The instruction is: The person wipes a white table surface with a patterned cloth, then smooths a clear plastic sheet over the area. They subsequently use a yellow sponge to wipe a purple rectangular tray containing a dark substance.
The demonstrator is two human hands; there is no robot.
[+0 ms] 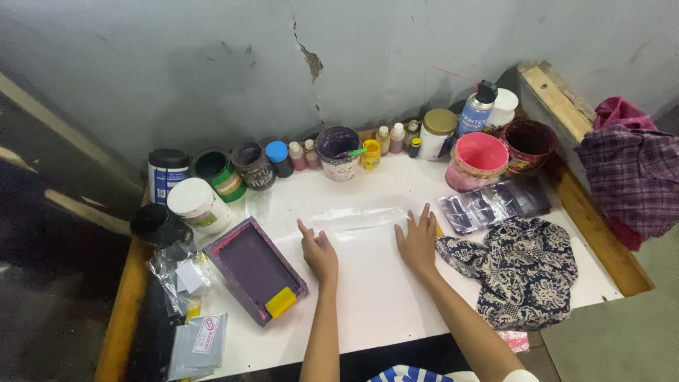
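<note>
My left hand [318, 252] and my right hand [418, 239] lie flat, palms down, fingers spread, on a white table top [382, 297]. Just beyond the fingertips lies a clear plastic sheet [357, 217] flat on the table; my fingers touch its near edge. Neither hand holds anything. Left of my left hand sits a small purple-stained framed screen [251, 265] with a yellow squeegee [281, 302] on its near corner. Right of my right hand lies a dark patterned cloth [527, 272].
Along the wall stand several paint jars, small bottles, a pink tub [479, 159], a dark red bowl [527, 143] and a blue spray can [475, 110]. A dark plastic bag [493, 204] lies at right. Packets [194, 339] sit at the left edge. A plaid cloth [629, 177] hangs at far right.
</note>
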